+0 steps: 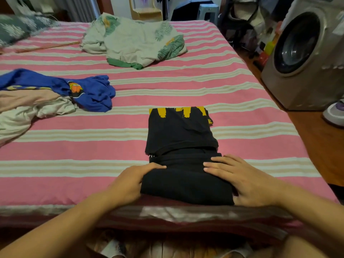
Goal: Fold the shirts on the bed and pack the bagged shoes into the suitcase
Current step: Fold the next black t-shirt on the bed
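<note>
A black shirt [180, 135] with a yellow print lies as a narrow strip on the pink striped bed [186, 84], its near end folded over into a thick layer. My left hand [130, 181] cups the left edge of that folded end, fingers curled onto the cloth. My right hand [240, 177] lies flat on its right side, fingers spread and pressing down. A crumpled blue shirt [93, 90] with an orange cartoon print lies at the left, beside a pale pink and white heap of clothes [28, 107]. No suitcase or bagged shoes are in view.
A leaf-print quilt [134, 40] is bunched at the far middle of the bed. A washing machine [305, 51] stands on the floor to the right, with a shoe [335, 112] beside it. The bed's dark footboard [186, 215] runs just below my hands.
</note>
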Demonstrator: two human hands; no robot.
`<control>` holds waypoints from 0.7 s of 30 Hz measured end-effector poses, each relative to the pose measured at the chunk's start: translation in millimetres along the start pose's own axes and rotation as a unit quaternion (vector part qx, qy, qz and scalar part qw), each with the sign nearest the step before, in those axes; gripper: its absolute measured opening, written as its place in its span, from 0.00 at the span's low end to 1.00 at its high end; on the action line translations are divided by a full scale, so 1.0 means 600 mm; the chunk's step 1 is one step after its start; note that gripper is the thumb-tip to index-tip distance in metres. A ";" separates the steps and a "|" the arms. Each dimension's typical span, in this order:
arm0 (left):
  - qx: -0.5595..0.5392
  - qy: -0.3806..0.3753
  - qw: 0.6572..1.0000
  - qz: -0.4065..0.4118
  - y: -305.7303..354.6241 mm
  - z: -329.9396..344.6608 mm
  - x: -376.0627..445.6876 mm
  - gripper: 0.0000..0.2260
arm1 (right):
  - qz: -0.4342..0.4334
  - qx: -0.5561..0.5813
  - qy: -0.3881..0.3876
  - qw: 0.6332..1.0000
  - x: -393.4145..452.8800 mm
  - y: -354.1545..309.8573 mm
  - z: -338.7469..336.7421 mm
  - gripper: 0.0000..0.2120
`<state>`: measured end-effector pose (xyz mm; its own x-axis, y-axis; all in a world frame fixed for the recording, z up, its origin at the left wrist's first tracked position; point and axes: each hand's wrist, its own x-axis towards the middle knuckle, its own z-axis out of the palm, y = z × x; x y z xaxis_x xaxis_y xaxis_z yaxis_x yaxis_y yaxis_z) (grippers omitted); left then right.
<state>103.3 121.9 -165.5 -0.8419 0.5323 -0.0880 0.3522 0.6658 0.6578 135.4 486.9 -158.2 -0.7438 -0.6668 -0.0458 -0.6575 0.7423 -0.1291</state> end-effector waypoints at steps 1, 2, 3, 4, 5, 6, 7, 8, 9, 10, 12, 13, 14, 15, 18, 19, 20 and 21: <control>-0.021 0.007 1.000 -0.011 0.002 -0.008 0.003 0.24 | 0.008 0.033 0.020 0.999 0.004 0.002 0.000 0.37; -0.027 0.016 0.999 -0.027 0.007 -0.015 0.004 0.24 | 0.025 0.079 0.037 0.996 0.008 0.003 0.001 0.35; -0.031 0.018 0.998 -0.050 0.014 -0.022 0.006 0.23 | 0.048 0.131 0.053 0.989 0.012 0.004 0.002 0.33; -0.046 0.018 0.996 -0.071 0.027 -0.033 0.011 0.21 | 0.073 0.186 0.079 0.977 0.018 0.002 -0.002 0.30; -0.074 0.027 0.992 -0.094 0.039 -0.045 0.021 0.19 | 0.106 0.244 0.116 0.957 0.029 0.001 -0.008 0.28; -0.108 0.052 0.986 -0.118 0.050 -0.059 0.040 0.17 | 0.145 0.302 0.161 0.928 0.048 -0.001 -0.023 0.25; -0.144 0.081 0.976 -0.143 0.062 -0.074 0.064 0.15 | 0.189 0.347 0.213 0.894 0.076 0.003 -0.040 0.23; -0.203 0.123 0.958 -0.158 0.065 -0.089 0.095 0.11 | 0.230 0.379 0.263 0.857 0.112 0.009 -0.059 0.19; -0.266 0.169 0.933 -0.171 0.066 -0.103 0.131 0.07 | 0.273 0.398 0.303 0.822 0.151 0.020 -0.075 0.15; -0.301 0.219 0.910 -0.185 0.058 -0.111 0.170 0.05 | 0.317 0.414 0.321 0.791 0.192 0.036 -0.087 0.10; -0.252 0.271 0.898 -0.238 0.037 -0.112 0.231 0.12 | 0.427 0.409 0.285 0.754 0.262 0.068 -0.088 0.14; -0.207 0.268 0.902 -0.268 0.024 -0.100 0.250 0.16 | 0.475 0.373 0.244 0.759 0.282 0.080 -0.073 0.18; -0.169 0.256 0.906 -0.293 0.013 -0.083 0.261 0.18 | 0.501 0.328 0.210 0.773 0.292 0.083 -0.057 0.19; -0.150 0.246 0.907 -0.307 0.006 -0.071 0.264 0.19 | 0.513 0.288 0.191 0.786 0.293 0.082 -0.043 0.19; -0.116 0.288 0.905 -0.289 0.004 -0.048 0.247 0.22 | 0.489 0.237 0.213 0.812 0.279 0.070 -0.029 0.18; -0.045 0.317 0.911 -0.259 0.011 -0.046 0.240 0.23 | 0.478 0.217 0.212 0.824 0.273 0.067 -0.030 0.19; 0.035 0.341 0.914 -0.218 0.023 -0.044 0.236 0.23 | 0.464 0.188 0.204 0.841 0.270 0.065 -0.032 0.20; 0.093 0.345 0.918 -0.173 0.036 -0.039 0.236 0.23 | 0.449 0.154 0.198 0.858 0.270 0.061 -0.032 0.23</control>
<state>-18.0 199.1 -146.2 -0.9525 -0.1419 0.2694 0.0256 0.8444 0.5352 -11.5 407.6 -151.1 -0.9564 0.2840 0.0686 0.2189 0.8521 -0.4754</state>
